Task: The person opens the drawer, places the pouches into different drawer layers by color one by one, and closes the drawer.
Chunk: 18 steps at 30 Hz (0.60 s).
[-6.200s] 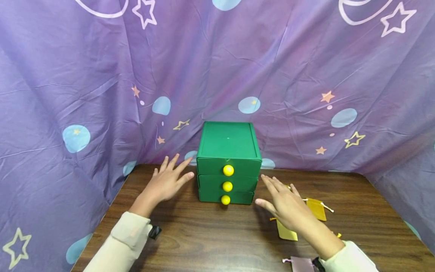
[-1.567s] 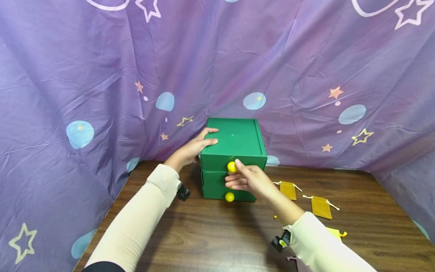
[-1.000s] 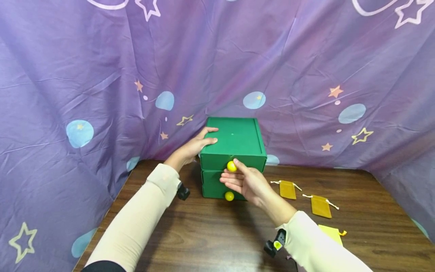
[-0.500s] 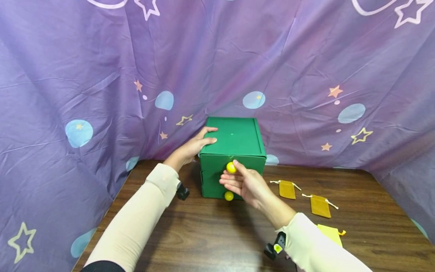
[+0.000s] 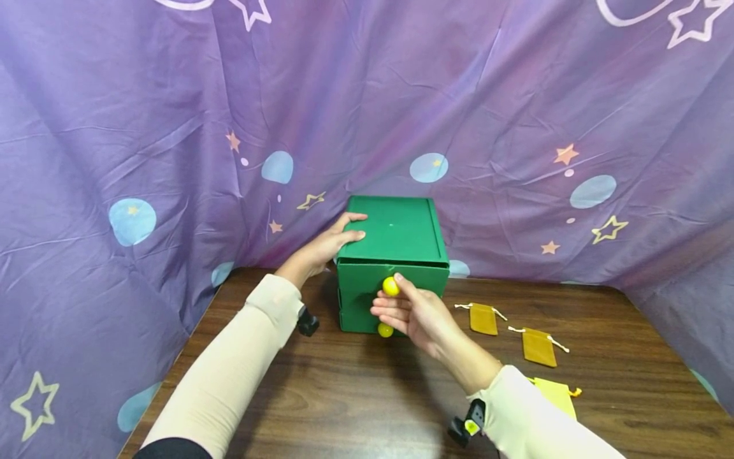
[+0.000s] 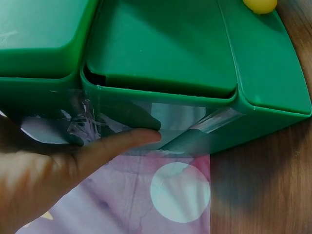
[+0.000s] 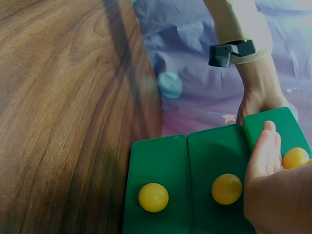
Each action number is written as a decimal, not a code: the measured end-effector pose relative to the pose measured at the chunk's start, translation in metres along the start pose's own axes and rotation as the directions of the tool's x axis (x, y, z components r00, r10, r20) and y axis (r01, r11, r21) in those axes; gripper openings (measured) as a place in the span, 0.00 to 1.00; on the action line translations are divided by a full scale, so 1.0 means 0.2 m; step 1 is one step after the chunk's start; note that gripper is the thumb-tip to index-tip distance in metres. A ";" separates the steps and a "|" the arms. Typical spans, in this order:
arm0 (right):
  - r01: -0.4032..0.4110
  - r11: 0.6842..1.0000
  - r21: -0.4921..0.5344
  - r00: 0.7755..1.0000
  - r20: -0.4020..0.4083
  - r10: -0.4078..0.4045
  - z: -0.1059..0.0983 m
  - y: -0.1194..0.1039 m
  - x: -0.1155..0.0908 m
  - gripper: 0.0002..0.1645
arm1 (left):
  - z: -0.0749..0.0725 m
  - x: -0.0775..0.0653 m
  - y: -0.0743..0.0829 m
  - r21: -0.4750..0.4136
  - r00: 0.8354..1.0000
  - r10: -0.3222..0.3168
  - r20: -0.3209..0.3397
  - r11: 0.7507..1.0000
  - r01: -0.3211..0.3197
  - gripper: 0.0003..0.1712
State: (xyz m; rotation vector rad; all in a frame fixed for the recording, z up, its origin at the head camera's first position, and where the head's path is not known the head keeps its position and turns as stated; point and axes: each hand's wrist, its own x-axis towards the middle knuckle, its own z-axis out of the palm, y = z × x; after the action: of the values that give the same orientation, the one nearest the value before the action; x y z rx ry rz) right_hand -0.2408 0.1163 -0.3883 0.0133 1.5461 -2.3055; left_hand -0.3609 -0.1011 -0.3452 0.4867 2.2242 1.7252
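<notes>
A green drawer box (image 5: pixel 401 229) with three stacked drawers stands at the back of the wooden table. My left hand (image 5: pixel 327 248) rests over its upper left edge, two digits on the top and, in the left wrist view, one straight finger (image 6: pixel 124 140) along the taped side. My right hand (image 5: pixel 424 319) pinches the yellow knob (image 5: pixel 390 286) of the top drawer, thumb at its right side. A dark slit shows above that drawer's front. The middle knob (image 7: pixel 227 189) and bottom knob (image 7: pixel 153 197) show in the right wrist view.
To the right lie two ochre drawstring pouches (image 5: pixel 483 319) with white cords. A bright yellow pouch (image 5: pixel 555 396) sits nearer, partly behind the right sleeve. A purple printed curtain (image 5: pixel 493 127) hangs right behind the box.
Both hands came from beside the box, the left onto its upper edge, the right to the top knob. The top drawer has come slightly forward, leaving a slit under the lid.
</notes>
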 end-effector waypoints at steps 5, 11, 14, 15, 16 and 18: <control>0.002 1.000 -0.006 1.000 0.000 -0.002 0.00 0.01 -0.01 0.35 | 0.00 0.00 0.00 0.020 1.000 0.012 -0.005 1.000 -0.012 0.32; 0.002 1.000 -0.016 1.000 0.000 -0.002 0.00 0.02 -0.03 0.36 | 0.00 0.00 0.00 0.006 1.000 0.028 -0.006 1.000 -0.028 0.31; 0.005 1.000 -0.023 1.000 0.000 -0.005 0.01 0.02 -0.05 0.36 | 0.00 0.00 0.00 0.004 0.999 0.034 -0.009 0.999 -0.034 0.31; 0.007 1.000 -0.025 1.000 0.000 -0.007 0.01 0.02 -0.05 0.35 | 0.00 0.00 0.00 0.004 0.999 0.036 -0.009 0.999 -0.036 0.31; 0.008 1.000 -0.025 1.000 -0.003 -0.008 0.01 0.02 -0.05 0.35 | 0.00 0.00 0.00 0.005 0.999 0.039 -0.010 0.999 -0.039 0.31; 0.005 1.000 -0.021 1.000 -0.007 -0.006 0.01 0.02 -0.06 0.34 | 0.00 0.00 0.00 0.004 0.999 0.042 -0.011 0.999 -0.042 0.31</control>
State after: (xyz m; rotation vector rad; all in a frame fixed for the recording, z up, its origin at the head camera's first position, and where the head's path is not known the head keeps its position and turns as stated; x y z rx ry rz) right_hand -0.2279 0.1159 -0.3889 0.0121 1.5758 -2.2957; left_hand -0.3612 -0.1004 -0.3463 0.5295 2.2410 1.7487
